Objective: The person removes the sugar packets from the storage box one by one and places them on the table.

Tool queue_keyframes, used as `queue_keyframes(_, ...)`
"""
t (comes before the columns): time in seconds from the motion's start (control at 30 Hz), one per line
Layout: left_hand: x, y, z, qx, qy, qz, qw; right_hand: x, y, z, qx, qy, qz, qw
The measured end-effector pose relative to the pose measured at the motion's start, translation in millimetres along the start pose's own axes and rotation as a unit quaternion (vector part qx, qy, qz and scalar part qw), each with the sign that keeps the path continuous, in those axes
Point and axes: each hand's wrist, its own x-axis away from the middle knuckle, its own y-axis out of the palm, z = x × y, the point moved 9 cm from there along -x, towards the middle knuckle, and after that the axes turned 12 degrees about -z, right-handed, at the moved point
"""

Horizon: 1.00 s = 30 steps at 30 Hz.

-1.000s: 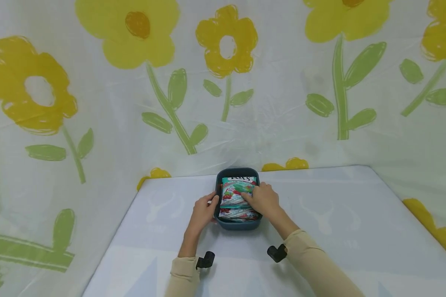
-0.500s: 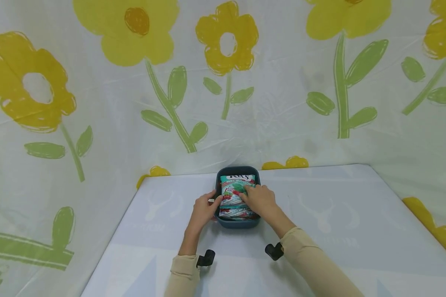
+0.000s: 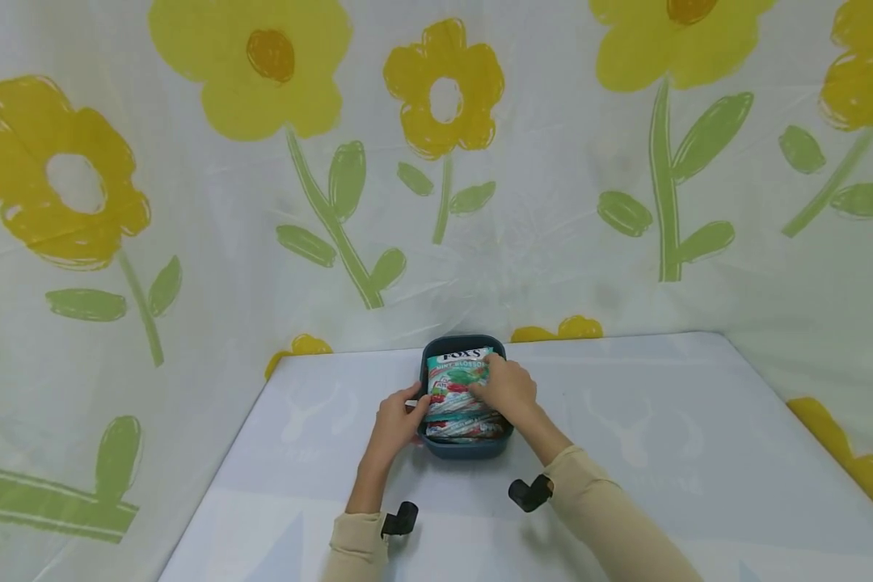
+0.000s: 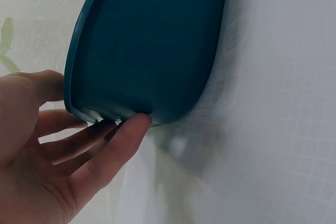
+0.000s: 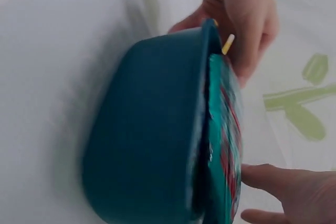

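Note:
A deep dark-teal plastic container (image 3: 466, 453) stands on the table, shown close up in the left wrist view with its outer wall (image 4: 142, 51). Inside lies a green and white "FOX'S" candy bag (image 3: 454, 384), on top of further bags (image 3: 461, 428) whose number is hidden. My left hand (image 3: 395, 422) grips the left side of the container, thumb at the rim and fingers against the outer wall. My right hand (image 3: 509, 392) rests its thumb and fingertips on the top bag's right part; in the right wrist view its outstretched digits (image 5: 278, 179) touch the wrapper.
A thin yellow and white stick-like piece (image 5: 228, 44) shows by the left hand; what it is I cannot tell. The white table (image 3: 626, 485) extends to both sides. Behind it hangs a flower-printed cloth (image 3: 538, 202).
The top candy bag has shifted slightly left and turned a little. My right hand has moved a bit left with it. My left hand stays at the container's side.

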Motion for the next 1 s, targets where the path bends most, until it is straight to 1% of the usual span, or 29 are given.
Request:
queue_keyframes(0.1,-0.3,-1.5,-2.2,0.003,-0.012,0.004,0.9999,-4.0,-5.5,0.7,-0.046,-0.018,0.005,0.999)
queue_keyframes(0.2,-2.4,-1.9,-3.3,0.001,-0.019,0.002,0.9998,-10.2,-8.1,4.9,-0.110,-0.035,-0.007,0.993)
queue_keyframes(0.27,-3.9,-2.5,-2.8,0.002,-0.016,0.002,0.9999,-14.6,-7.2,9.0,-0.151,-0.042,-0.022,0.987)
queue_keyframes(0.37,-5.1,-4.7,-2.4,0.012,-0.015,0.004,0.9998,-21.4,-0.4,13.6,-0.201,-0.049,-0.064,0.976)
queue_keyframes(0.47,-5.7,-6.4,-2.3,0.021,-0.012,0.002,0.9997,-26.4,8.6,15.3,-0.230,-0.060,-0.110,0.965)
queue_keyframes(0.53,-7.3,-6.0,-2.3,0.022,-0.009,-0.004,0.9997,-28.7,12.4,15.9,-0.241,-0.068,-0.128,0.960)
queue_keyframes(0.73,-13.4,-7.0,0.4,0.018,-0.007,-0.018,0.9997,-30.9,14.7,18.8,-0.262,-0.079,-0.146,0.951)
queue_keyframes(0.87,-16.6,-9.2,0.7,0.017,-0.012,-0.031,0.9993,-31.3,20.1,19.6,-0.296,-0.087,-0.169,0.936)
queue_keyframes(0.93,-17.8,-9.5,-1.1,0.020,-0.015,-0.037,0.9990,-31.5,24.1,20.8,-0.314,-0.090,-0.181,0.928)
queue_keyframes(1.0,-18.2,-9.0,-3.7,0.023,-0.021,-0.043,0.9986,-32.2,28.0,23.4,-0.329,-0.088,-0.186,0.922)
